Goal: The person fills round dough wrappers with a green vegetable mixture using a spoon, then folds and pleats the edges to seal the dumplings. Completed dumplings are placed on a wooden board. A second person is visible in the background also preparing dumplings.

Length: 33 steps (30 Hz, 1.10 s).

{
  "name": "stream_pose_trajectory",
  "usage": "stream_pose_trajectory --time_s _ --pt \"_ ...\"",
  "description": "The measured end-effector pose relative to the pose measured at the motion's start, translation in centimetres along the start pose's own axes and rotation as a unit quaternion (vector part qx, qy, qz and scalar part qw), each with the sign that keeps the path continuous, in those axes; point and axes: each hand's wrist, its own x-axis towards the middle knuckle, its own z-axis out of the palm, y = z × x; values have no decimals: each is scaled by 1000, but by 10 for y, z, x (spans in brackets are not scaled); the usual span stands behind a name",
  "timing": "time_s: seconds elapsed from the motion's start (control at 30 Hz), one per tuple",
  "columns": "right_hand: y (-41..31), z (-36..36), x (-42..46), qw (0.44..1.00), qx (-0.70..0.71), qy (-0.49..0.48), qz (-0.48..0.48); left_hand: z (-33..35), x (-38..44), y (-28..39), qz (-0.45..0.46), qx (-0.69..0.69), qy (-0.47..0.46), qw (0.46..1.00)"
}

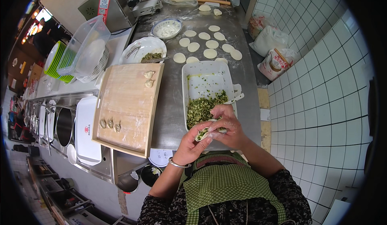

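Observation:
Between my left hand (pixel 193 141) and my right hand (pixel 228 128) a dumpling wrapper (pixel 200 134) is folded around green chopped filling. Fingers of both hands pinch its edges, just above the near end of a white plastic tub (pixel 208 69). Green filling (pixel 201 110) is heaped in the tub's near half. A white handle with dark dots (pixel 236 99) leans over the tub's right rim; its lower end is hidden. Several round dough wrappers (pixel 210 53) lie beyond the tub. To the left, a wooden tray (pixel 130 104) bears shaped dumplings (pixel 110 123) in two small groups.
A white plate (pixel 128 48) with dark filling and a flour bowl (pixel 166 30) stand at the back left. The wooden tray juts over the steel table's (pixel 169 113) left side, near a sink (pixel 65 128). A tiled wall (pixel 317 104) and sacks (pixel 276 63) are at right.

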Motion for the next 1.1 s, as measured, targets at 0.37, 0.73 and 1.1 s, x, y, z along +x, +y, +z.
stream_pose_trajectory --time_s 0.37,0.73,1.1 --pt "-7 -6 20 996 25 -64 65 0 7 -1 11 -50 18 999" --pt "-1 -6 29 998 -7 -55 -40 -7 14 5 48 21 3 999" --pt "-13 -1 28 981 165 43 96 6 11 1 83 -142 118 979"
